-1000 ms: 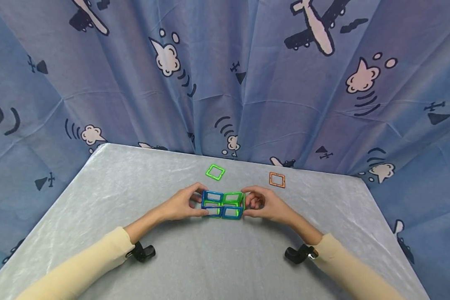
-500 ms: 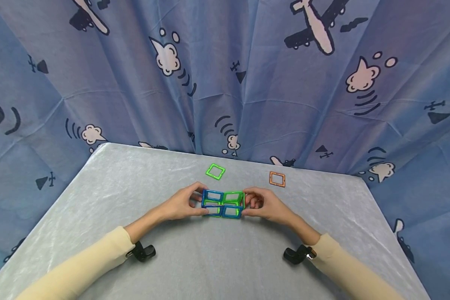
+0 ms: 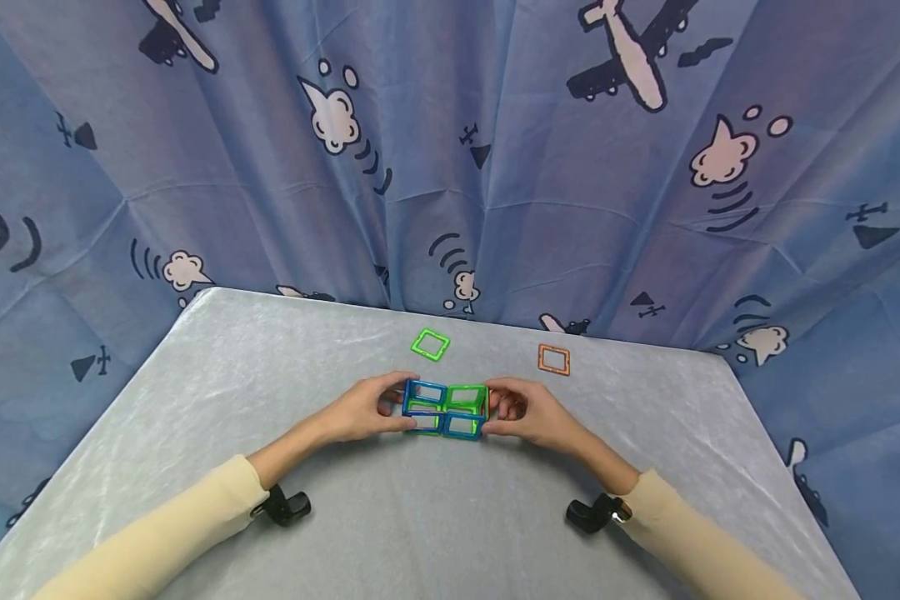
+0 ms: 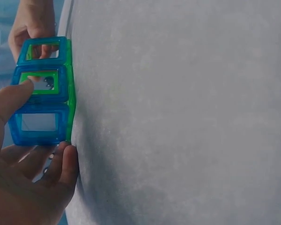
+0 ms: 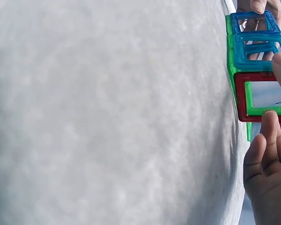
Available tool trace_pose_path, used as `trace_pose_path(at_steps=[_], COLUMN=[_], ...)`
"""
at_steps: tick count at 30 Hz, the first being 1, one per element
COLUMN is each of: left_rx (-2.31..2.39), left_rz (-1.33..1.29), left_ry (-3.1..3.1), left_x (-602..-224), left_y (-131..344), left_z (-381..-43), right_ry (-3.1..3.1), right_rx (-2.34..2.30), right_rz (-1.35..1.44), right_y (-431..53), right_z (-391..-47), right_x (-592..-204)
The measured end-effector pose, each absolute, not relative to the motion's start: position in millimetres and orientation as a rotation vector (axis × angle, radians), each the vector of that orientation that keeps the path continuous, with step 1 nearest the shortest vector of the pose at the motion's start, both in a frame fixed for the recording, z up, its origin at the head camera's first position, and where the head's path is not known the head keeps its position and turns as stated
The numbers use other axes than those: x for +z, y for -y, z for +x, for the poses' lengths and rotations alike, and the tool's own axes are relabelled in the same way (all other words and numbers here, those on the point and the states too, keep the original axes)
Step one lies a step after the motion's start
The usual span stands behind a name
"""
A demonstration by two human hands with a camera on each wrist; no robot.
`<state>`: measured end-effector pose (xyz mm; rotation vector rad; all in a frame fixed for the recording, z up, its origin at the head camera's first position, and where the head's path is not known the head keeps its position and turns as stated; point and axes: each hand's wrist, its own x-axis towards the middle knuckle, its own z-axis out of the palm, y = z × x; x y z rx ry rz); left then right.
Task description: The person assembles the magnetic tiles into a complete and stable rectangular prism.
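A long open-topped box of magnetic tiles (image 3: 465, 414) stands on the table between both hands. Blue tiles form its front, a blue and a green one its back, with green tiles (image 4: 70, 89) underneath. My left hand (image 3: 362, 408) grips the left end, thumb on the front blue tile and fingers behind and at the end. At the right end, a red tile (image 5: 241, 96) closes the box. My right hand (image 3: 536, 411) holds that end, its thumb by the front corner, index finger at the back corner and another fingertip against the red tile.
Behind the box, a loose green square tile (image 3: 421, 351) and an orange square tile (image 3: 554, 371) lie flat. A pale cloth covers the table (image 3: 450, 525). Beyond its far edge hangs a blue curtain (image 3: 435, 167) printed with aeroplanes.
My right hand has shifted very slightly left, closing in on the box's right end. The left hand and the loose tiles stay in place.
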<state>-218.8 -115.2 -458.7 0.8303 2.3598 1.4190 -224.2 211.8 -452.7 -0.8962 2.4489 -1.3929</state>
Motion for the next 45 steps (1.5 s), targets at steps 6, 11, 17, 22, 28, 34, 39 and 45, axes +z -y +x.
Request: trace_pose_path(at_steps=[6, 11, 17, 22, 28, 34, 39, 45], left_rx=[1.442, 1.451, 1.436, 1.429, 1.424, 1.372, 1.366, 1.378], left_rz=[0.859, 0.874, 0.868, 0.854, 0.861, 0.848, 0.83, 0.816], left_ry=[-2.345, -2.346, -2.362, -2.377, -2.392, -2.431, -2.438, -2.452], left_x=[-459.2, -460.1, -459.6, -458.2, -459.0, -459.2, -458.3, -458.8], left_y=[115.2, 115.7, 114.9, 113.4, 113.3, 112.8, 111.5, 110.0], left_z=[-218.7, -218.7, -218.8, -218.6, -220.5, -220.2, -219.6, -219.8], right_ry=[-2.43, -2.446, -2.492, -2.492, -2.478, -2.469, -2.483, -2.496], right_rx=[-1.401, -1.391, -1.385, -1.39, -1.389, -1.366, -1.355, -1.364], right_rz=[-0.857, -0.854, -0.866, -0.862, -0.834, -0.838, -0.825, -0.828], right_y=[-208.8, -208.4, -209.2, -209.2, -209.4, -208.4, -207.0, -206.1], right_z=[-223.1, -222.3, -220.2, -218.8, -217.7, -218.0, -216.0, -214.8], right_x=[-455.7, -455.8, -455.4, -456.3, -457.7, -459.4, -457.5, -458.1])
